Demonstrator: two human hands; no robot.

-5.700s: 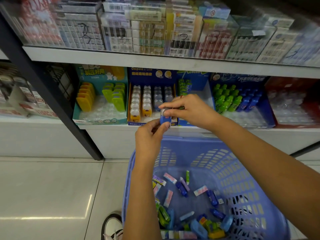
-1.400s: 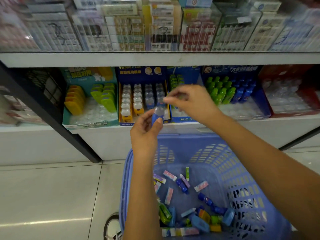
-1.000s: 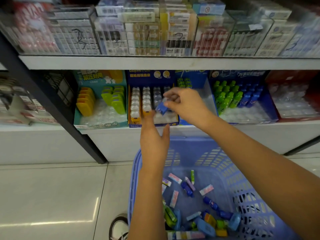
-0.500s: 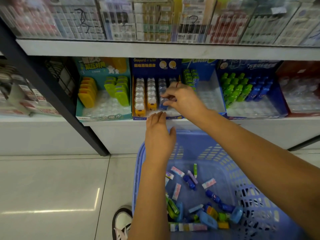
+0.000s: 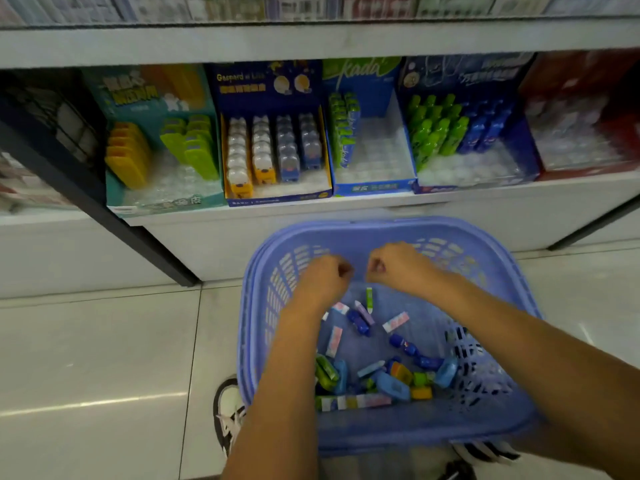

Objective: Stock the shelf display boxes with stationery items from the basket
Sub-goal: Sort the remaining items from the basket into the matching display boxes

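Over the basket [image 5: 381, 225] at 6 o'clock | left hand [image 5: 322, 277], right hand [image 5: 398, 268]: both curled, nothing seen held | blue piece gone from the right hand, apparently slotted into the dark-blue display box [image 5: 277, 199] at 12 o'clock | loose stationery [image 5: 391, 382] remains; restocking continues.

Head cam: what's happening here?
A person stands at a white shop shelf with a lavender slatted plastic basket in front of them. The left hand and right hand hover above the basket, fingers curled, nothing visible in either. Loose small stationery pieces lie on the basket floor. The dark blue cardboard display box on the shelf holds rows of yellow and blue items, with empty slots at the front.
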